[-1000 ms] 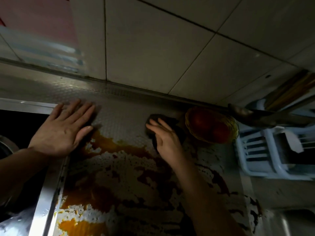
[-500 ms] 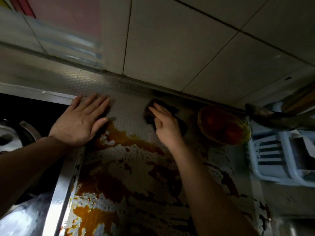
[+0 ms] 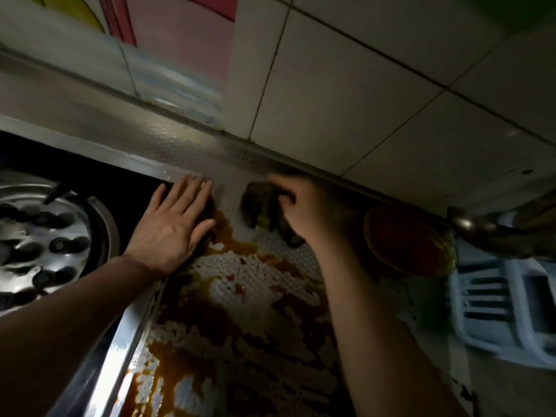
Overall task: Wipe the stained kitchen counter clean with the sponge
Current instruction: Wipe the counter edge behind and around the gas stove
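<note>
Stove (image 3: 45, 236) left of counter (image 3: 240, 311); sponge (image 3: 258, 209) at its back edge — basket (image 3: 406, 242) right, rack (image 3: 505, 305) beyond.

Counter (image 3: 270, 296): embossed sheet metal, dimpled texture, coated with wet glossy orange-brown residue. Stove trim (image 3: 120, 341): polished, reflective metal. Wall tiles (image 3: 346, 100) at 12 o'clock: smooth, semi-gloss ceramic. Rack (image 3: 496, 311) at 3 o'clock: pale, matt plastic.

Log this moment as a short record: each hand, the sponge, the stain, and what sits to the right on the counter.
left hand: flat, palm down, at the stove-side counter edge
right hand: curled around the sponge
sponge: dark, near the back wall, beyond most of the mess
stain: orange-brown, patchy, largely unwiped
right of sponge: red bowl, then pale rack
</note>
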